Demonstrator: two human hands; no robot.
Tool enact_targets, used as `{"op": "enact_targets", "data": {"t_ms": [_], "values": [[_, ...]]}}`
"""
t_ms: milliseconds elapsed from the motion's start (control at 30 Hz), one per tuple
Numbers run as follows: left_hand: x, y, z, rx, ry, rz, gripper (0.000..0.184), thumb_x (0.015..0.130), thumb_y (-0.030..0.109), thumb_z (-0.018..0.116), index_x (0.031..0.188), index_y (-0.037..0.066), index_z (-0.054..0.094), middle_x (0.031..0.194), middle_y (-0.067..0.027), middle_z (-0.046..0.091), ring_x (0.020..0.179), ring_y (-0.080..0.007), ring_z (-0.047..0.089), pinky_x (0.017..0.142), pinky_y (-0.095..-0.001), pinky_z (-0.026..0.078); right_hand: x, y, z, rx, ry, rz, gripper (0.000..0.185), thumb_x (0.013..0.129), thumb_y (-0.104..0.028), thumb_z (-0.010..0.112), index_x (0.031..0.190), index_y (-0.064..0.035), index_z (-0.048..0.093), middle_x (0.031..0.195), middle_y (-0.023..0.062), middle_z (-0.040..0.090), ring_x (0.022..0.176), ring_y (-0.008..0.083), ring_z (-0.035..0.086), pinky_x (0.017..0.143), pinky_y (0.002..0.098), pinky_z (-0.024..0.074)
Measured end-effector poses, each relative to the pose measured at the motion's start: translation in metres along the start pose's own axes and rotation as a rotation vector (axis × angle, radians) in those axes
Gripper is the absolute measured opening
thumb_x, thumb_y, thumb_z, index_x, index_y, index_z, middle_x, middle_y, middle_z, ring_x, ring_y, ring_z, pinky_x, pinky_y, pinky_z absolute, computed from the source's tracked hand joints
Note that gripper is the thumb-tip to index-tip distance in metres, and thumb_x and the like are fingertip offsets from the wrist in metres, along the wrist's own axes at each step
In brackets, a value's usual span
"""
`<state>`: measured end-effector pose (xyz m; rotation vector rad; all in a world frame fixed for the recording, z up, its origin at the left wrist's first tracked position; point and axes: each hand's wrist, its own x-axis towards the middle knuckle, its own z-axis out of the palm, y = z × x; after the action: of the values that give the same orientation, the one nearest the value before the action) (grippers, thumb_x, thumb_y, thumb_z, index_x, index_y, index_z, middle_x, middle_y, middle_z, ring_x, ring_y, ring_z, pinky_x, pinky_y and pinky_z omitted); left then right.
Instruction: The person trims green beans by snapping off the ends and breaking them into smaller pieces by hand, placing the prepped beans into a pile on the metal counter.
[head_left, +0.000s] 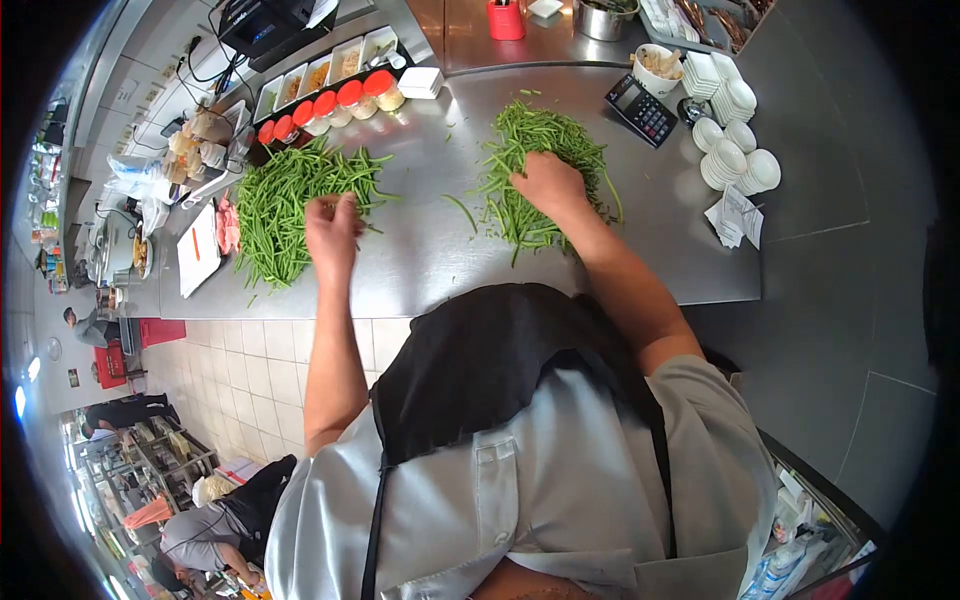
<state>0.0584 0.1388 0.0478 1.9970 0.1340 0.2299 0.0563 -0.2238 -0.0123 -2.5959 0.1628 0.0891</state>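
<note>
Two heaps of green beans lie on the steel table. My left hand (333, 232) is at the right edge of the left heap (275, 215), fingers curled and thumb pressed in, with bean ends showing beside it. Over the right heap (530, 135), which looks cut into shorter pieces, my right hand (552, 186) is closed, its fingertips hidden down among the beans. A single loose bean (461, 213) lies between the heaps, and small bits are scattered around.
Red-lidded jars (350, 98) and a seasoning tray (318, 75) stand behind the left heap. A calculator (641, 110), stacked white bowls (725, 160) and paper slips (735, 217) are at right. A notepad (199, 250) lies at left. Other people work at far left.
</note>
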Motion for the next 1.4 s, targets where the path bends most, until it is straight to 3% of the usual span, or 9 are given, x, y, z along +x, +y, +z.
{"op": "enact_targets", "data": {"t_ms": [133,233,467,700,767,867,967,1033,1400], "values": [[0.023,-0.003,-0.018,0.441,0.131,0.035,0.050,0.099,0.030,0.077,0.135,0.000,0.060,0.077,-0.0101,0.067,0.070,-0.0180,0.061,0.067,-0.0350,0.052,0.001,0.006,0.003,0.030,0.090,0.043,0.033,0.092,-0.034,0.069,0.104,-0.0025,0.071,0.107,0.0203,0.073,0.101,0.0403,0.072,0.087,0.0536,0.0578],[0.006,0.006,0.025,0.333,-0.199,0.176,0.027,0.099,0.016,0.072,0.123,0.005,0.070,0.074,-0.0085,0.064,0.066,-0.0161,0.056,0.064,-0.0343,0.049,-0.012,0.010,-0.011,0.078,0.170,-0.019,0.027,0.093,-0.029,0.067,0.100,-0.0034,0.070,0.103,0.0194,0.072,0.096,0.0414,0.071,0.085,0.0544,0.0571],[-0.049,0.060,0.151,0.382,-0.451,0.720,0.031,0.094,0.017,0.074,0.125,0.012,0.073,0.102,-0.0135,0.072,0.092,-0.0344,0.072,0.079,-0.0476,0.058,-0.058,-0.010,-0.048,0.230,0.247,-0.231,0.010,0.093,-0.017,0.068,0.091,-0.0064,0.068,0.094,0.0138,0.071,0.088,0.0384,0.071,0.077,0.0504,0.0563],[-0.051,0.078,0.170,0.652,-0.545,0.723,0.013,0.095,0.019,0.069,0.103,0.010,0.075,0.099,-0.0120,0.073,0.087,-0.0368,0.072,0.077,-0.0494,0.059,-0.075,-0.003,-0.049,0.057,0.309,-0.289,0.012,0.090,-0.017,0.073,0.089,-0.0062,0.068,0.089,0.0140,0.070,0.083,0.0333,0.071,0.071,0.0469,0.0561],[-0.055,0.078,0.171,0.616,-0.540,0.753,0.012,0.098,0.019,0.069,0.101,0.009,0.075,0.092,-0.0105,0.073,0.081,-0.0336,0.072,0.073,-0.0480,0.059,-0.067,0.005,-0.039,0.425,0.162,-0.142,0.012,0.091,-0.017,0.073,0.093,-0.0058,0.069,0.092,0.0128,0.071,0.081,0.0278,0.072,0.070,0.0437,0.0562],[-0.054,0.075,0.171,0.247,-0.767,0.214,0.017,0.104,0.021,0.066,0.103,0.006,0.073,0.082,-0.0061,0.071,0.070,-0.0217,0.069,0.064,-0.0393,0.057,-0.042,0.039,-0.014,1.183,-0.076,0.164,0.019,0.094,-0.018,0.073,0.107,-0.0043,0.071,0.098,0.0109,0.074,0.083,0.0218,0.071,0.073,0.0386,0.0564],[-0.050,0.047,0.169,-0.383,-0.852,-0.389,0.022,0.109,0.024,0.061,0.107,0.004,0.071,0.078,-0.0022,0.070,0.066,-0.0106,0.063,0.059,-0.0285,0.052,-0.048,0.038,-0.019,1.022,0.000,0.015,0.032,0.096,-0.019,0.072,0.124,-0.0024,0.069,0.106,0.0100,0.075,0.087,0.0213,0.071,0.081,0.0367,0.0567],[-0.049,0.043,0.159,-0.509,-0.832,-0.467,0.021,0.110,0.023,0.060,0.109,0.004,0.070,0.079,-0.0014,0.069,0.064,-0.0091,0.061,0.058,-0.0254,0.050,-0.055,0.038,-0.013,0.741,0.056,-0.196,0.034,0.098,-0.021,0.070,0.126,-0.0011,0.071,0.104,0.0126,0.076,0.091,0.0239,0.072,0.088,0.0372,0.0559],[-0.061,0.041,0.141,-0.400,-0.738,-0.262,0.023,0.111,0.023,0.060,0.114,0.002,0.071,0.083,-0.0002,0.068,0.071,-0.0081,0.060,0.066,-0.0254,0.050,-0.083,0.011,-0.013,0.718,-0.085,-0.118,0.023,0.096,-0.019,0.066,0.104,0.0013,0.075,0.095,0.0169,0.076,0.087,0.0270,0.073,0.082,0.0380,0.0561]]}}
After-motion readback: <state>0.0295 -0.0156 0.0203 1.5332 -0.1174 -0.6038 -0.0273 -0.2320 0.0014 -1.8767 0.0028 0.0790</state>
